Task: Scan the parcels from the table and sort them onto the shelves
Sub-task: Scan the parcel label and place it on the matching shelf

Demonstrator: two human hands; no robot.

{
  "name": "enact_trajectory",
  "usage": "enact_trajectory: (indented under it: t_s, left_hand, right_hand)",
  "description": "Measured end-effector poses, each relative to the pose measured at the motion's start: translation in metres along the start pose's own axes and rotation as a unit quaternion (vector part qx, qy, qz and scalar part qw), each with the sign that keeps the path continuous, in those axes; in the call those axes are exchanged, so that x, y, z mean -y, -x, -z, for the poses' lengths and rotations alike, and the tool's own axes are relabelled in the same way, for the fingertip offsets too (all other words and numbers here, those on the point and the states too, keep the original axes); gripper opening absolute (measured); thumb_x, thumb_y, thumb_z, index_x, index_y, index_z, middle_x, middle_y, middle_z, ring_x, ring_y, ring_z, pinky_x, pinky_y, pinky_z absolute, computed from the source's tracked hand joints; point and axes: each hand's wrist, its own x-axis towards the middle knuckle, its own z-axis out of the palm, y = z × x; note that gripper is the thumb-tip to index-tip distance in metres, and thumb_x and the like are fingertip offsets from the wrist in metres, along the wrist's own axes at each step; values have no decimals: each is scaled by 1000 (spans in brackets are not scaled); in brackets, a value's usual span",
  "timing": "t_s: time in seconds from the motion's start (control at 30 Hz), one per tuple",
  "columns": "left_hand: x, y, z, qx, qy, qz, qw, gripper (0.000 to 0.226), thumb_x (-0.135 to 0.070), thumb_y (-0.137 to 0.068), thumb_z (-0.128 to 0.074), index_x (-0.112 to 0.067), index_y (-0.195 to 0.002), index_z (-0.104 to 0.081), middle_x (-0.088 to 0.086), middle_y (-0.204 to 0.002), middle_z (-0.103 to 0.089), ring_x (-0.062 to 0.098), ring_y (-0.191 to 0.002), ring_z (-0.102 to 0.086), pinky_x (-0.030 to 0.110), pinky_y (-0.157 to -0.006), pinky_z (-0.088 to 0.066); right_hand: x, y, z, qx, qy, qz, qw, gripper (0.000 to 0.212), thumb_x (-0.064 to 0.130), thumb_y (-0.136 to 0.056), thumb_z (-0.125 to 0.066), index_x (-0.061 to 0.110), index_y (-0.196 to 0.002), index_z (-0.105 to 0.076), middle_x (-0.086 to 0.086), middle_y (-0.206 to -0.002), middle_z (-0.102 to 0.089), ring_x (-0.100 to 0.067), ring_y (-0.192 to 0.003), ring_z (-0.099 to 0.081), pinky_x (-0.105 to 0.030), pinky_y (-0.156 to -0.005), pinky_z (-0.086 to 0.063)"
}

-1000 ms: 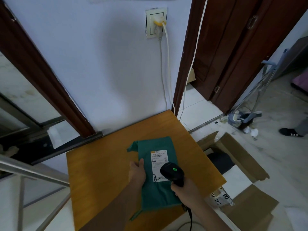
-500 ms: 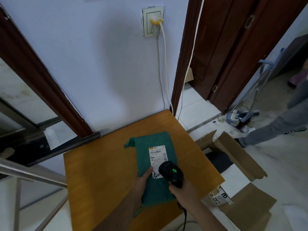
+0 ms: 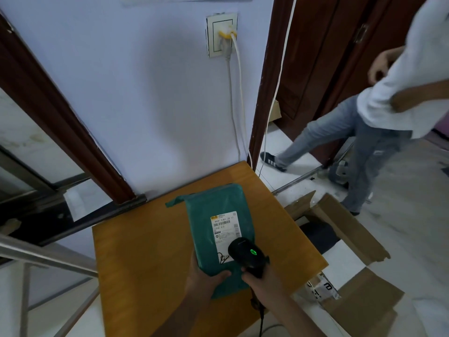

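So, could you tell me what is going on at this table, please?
A person is scanning a parcel. The left hand grips the near end of a green mailer bag on the wooden table, while the right hand holds a black scanner, green light on, over its label.

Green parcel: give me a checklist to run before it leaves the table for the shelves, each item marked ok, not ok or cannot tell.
1. Left hand grips the green parcel at its near end: ok.
2. Shipping label faces up and mostly uncovered: ok.
3. Scanner, gripped by the right hand, points at the label, green light on: ok.
4. Scan registered: cannot tell.
5. Path to the right free: not ok; another person walks there and an open cardboard box sits on the floor.
6. Target shelf: cannot tell; none in view.
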Motion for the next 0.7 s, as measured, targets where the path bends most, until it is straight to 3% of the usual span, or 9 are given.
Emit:
enact_trajectory:
  t_s: [0.17,0.23,0.3,0.43,0.63,0.7]
  left_hand:
    - [-1,-5,-2,-3,4,3,1000,134,-39,-50,-106,-34,-159,-28,-9,-129,-62,20,-115,-64,36,-87,-62]
    - [-1,-7,-1,-4,5,2,1000,132,-34,-54,-105,-31,-161,-28,-13,-123,-61,19,-113,-63,29,-81,-59]
    - [2,-9,-2,-7,-1,6,1000,133,-34,-54,-105,-31,-162,-27,-14,-122,-60,20,-113,-63,31,-84,-58]
    - [0,-8,-4,-12,0,25,1000,136,-37,-51,-105,-33,-162,-26,-7,-133,-61,22,-118,-62,41,-94,-59]
    - [2,-6,-6,-12,-1,19,1000,126,-34,-58,-104,-30,-159,-30,-11,-124,-60,18,-112,-62,23,-77,-52]
    - [3,-5,-5,-15,1,18,1000,125,-37,-56,-104,-34,-157,-31,-11,-126,-62,17,-111,-64,27,-79,-56]
  right_hand:
    - [4,3,-1,-51,26,38,998,29,22,-86,-72,25,-111,-58,3,-82,-57,-6,-63,-54,-15,-55,-41]
    - [9,8,-2,-91,15,81,992,32,19,-84,-75,29,-108,-55,3,-98,-56,-4,-70,-56,-14,-59,-42]
    - [15,13,-3,-124,9,111,986,32,17,-85,-75,33,-98,-51,-2,-105,-56,-9,-75,-58,-18,-61,-46]
    - [31,15,-8,-115,7,125,985,21,21,-84,-70,31,-94,-54,-8,-93,-62,-23,-75,-67,-41,-69,-61]
    - [48,14,-17,-104,36,138,984,21,17,-87,-65,30,-94,-50,-10,-88,-64,-20,-75,-67,-25,-60,-51]
    - [50,14,-18,-99,35,136,985,20,16,-88,-65,28,-94,-50,-12,-84,-65,-22,-73,-68,-25,-58,-50]
